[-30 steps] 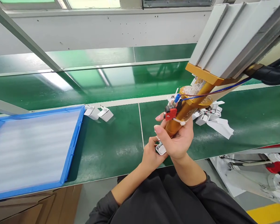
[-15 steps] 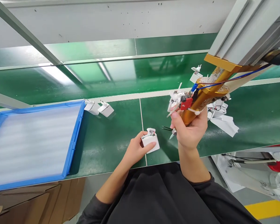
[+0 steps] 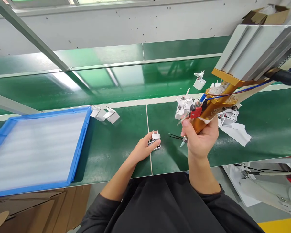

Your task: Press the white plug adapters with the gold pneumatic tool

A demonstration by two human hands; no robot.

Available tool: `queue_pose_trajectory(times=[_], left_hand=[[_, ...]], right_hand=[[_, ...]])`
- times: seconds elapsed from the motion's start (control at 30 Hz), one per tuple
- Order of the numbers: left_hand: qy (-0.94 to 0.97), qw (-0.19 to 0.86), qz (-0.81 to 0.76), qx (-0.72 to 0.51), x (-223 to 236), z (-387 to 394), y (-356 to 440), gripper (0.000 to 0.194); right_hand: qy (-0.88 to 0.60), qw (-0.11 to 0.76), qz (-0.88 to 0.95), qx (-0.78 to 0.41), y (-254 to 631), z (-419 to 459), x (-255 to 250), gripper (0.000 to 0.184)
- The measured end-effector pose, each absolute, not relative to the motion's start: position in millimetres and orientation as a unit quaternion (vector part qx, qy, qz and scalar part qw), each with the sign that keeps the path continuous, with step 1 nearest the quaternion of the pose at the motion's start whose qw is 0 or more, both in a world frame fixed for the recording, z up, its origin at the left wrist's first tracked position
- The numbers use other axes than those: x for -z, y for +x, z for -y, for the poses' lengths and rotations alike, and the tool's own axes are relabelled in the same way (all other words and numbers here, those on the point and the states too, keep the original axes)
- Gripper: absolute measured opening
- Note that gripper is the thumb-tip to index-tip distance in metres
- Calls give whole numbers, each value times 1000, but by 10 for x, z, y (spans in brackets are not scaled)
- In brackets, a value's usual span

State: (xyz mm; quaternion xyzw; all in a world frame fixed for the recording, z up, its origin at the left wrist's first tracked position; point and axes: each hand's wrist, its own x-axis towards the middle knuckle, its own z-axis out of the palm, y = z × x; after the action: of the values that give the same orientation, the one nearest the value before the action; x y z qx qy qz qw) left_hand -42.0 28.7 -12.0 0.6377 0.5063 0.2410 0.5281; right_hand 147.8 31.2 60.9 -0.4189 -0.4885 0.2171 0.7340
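My left hand (image 3: 144, 147) is closed on a white plug adapter (image 3: 156, 137) at the bench's front. Its two-pin plug end points away from me, and part of its casing is open below. Further right, my right hand (image 3: 202, 139) wraps round a gold dispensing gun (image 3: 203, 118) with a red switch block (image 3: 196, 112) on its side. The gun's teal nozzle tip (image 3: 182, 144) points down at the bench, apart from the adapter. Thin black tweezers (image 3: 175, 136) lie partly behind the nozzle.
Several open white adapters (image 3: 181, 110) stand behind the gun, with a white paper piece (image 3: 237, 133) to the right. One adapter (image 3: 199, 83) sits farther back. Two more adapters (image 3: 112, 115) stand beside a blue-rimmed tray (image 3: 83, 142). A large metal arm (image 3: 259, 51) hangs above right.
My hands have come apart: the gun has moved right, away from the adapter. My left hand has tilted the adapter so its plug pins now show.
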Motion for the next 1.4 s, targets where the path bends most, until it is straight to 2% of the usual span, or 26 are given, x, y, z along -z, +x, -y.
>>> queue_pose_trajectory(times=[0.1, 0.2, 0.27, 0.37, 0.47, 0.73, 0.9, 1.17, 1.4], left_hand=[[649, 491, -507, -284, 191, -293, -333, 24], [694, 384, -520, -318, 261, -266, -313, 19], [746, 300, -510, -305, 252, -240, -344, 24], [814, 215, -483, -242, 148, -185, -415, 43], [836, 186, -472, -208, 52, -121, -456, 51], [797, 145, -502, -304, 220, -60, -394, 23], [790, 160, -521, -282, 280, -66, -401, 23], [849, 93, -515, -78, 209, -37, -447, 36], [745, -52, -650, -144, 164, -789, -1038, 36]], right_hand=[[-425, 732, 486, -216, 1499, -303, -593, 23], [-424, 735, 484, -214, 1512, -297, -584, 21], [-427, 734, 481, -217, 1517, -293, -575, 22], [-437, 730, 477, -220, 1526, -291, -553, 22], [-442, 726, 476, -225, 1539, -291, -525, 22], [-463, 718, 469, -224, 1581, -291, -476, 24], [-462, 719, 470, -221, 1603, -288, -486, 22], [-478, 728, 428, -241, 1605, -255, -518, 23], [-479, 731, 411, -260, 1623, -249, -526, 29]])
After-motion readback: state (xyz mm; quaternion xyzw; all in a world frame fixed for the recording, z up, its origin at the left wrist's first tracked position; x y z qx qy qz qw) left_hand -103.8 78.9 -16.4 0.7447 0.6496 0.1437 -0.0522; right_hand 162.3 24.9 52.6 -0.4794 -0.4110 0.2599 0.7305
